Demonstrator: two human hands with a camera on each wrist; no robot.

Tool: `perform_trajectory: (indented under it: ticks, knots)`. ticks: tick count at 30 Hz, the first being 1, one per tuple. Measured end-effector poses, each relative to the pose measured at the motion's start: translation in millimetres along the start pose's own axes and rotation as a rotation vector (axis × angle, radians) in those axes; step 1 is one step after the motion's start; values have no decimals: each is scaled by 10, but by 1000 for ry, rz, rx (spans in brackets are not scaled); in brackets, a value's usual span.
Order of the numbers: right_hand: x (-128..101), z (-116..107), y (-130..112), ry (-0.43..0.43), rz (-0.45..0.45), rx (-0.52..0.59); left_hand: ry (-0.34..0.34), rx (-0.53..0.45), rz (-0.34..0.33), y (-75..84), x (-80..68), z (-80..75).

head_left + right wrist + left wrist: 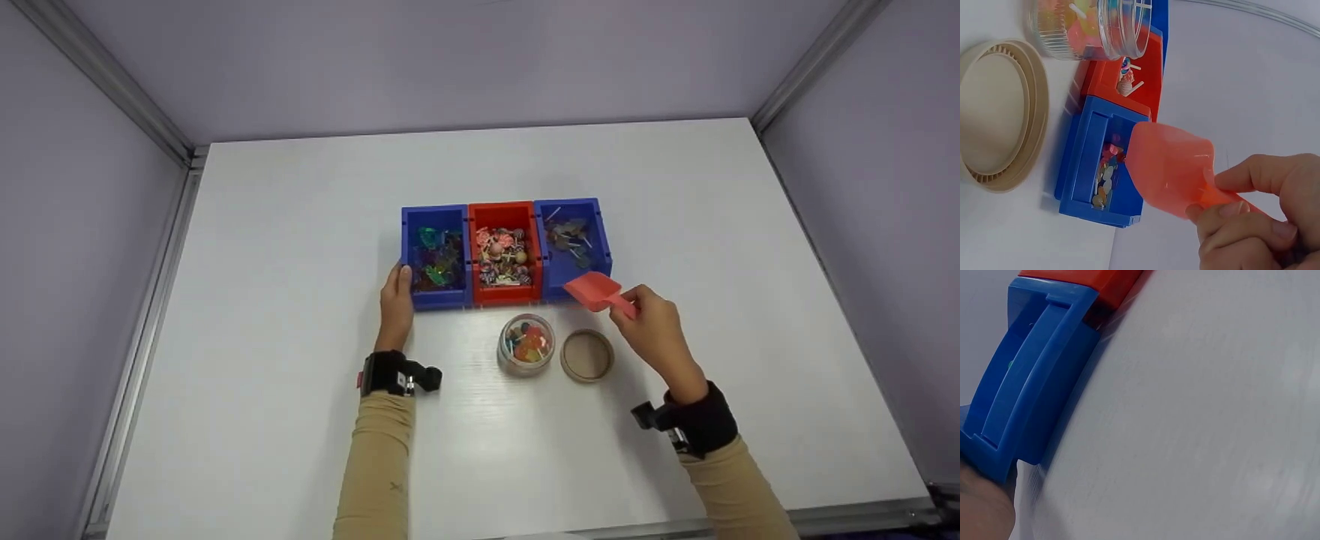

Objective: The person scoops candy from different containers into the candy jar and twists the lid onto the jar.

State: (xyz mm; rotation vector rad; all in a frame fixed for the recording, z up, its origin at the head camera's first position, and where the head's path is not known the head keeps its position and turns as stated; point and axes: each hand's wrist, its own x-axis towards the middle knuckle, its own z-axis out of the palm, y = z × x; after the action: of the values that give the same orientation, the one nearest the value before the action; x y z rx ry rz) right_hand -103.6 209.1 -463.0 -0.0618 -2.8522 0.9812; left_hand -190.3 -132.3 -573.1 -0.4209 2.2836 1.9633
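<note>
My right hand [654, 322] pinches the handle of a red plastic scoop [594, 290] between thumb and fingers. No candy shows in the scoop, which hangs over the front rim of the right blue bin [556, 289]. That bin holds a few small lollipops [1107, 179]. At the far left of the joined bins, my left hand [395, 307] rests against the outer side of the left blue bin [439, 300], near its front corner; its fingers look straight. Between the two blue bins stands a red bin [506, 294] with striped and pink candies.
In front of the bins stands a clear jar [519, 366], lidless, with colourful lollipops inside. A round beige lid [587, 356] lies on the white table [300, 300] to the right of the jar. Pale walls [480, 67] close off the back and sides.
</note>
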Motion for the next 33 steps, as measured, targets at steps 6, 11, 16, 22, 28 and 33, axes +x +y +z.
perform_trajectory:
  ticks: [6, 11, 16, 22, 28, 33]
  knots:
    - [70, 57, -50, 12, 53, -17, -13, -2, -11, -3, 10, -7]
    - [120, 105, -73, 17, 84, -35, -18, -4, -19, 7, 5, -18]
    - [175, 145, -97, 38, 94, -70, -12, 1, -1, 5, -5, -14]
    - [256, 170, -154, 19, 146, -103, -1, 4, 12, -3, 1, 3]
    - [360, 203, -200, 5, 197, -137, -5, 6, 17, -17, 5, -5]
    - [454, 232, -228, -38, 239, -172, -9, -2, 14, -1, -7, -8]
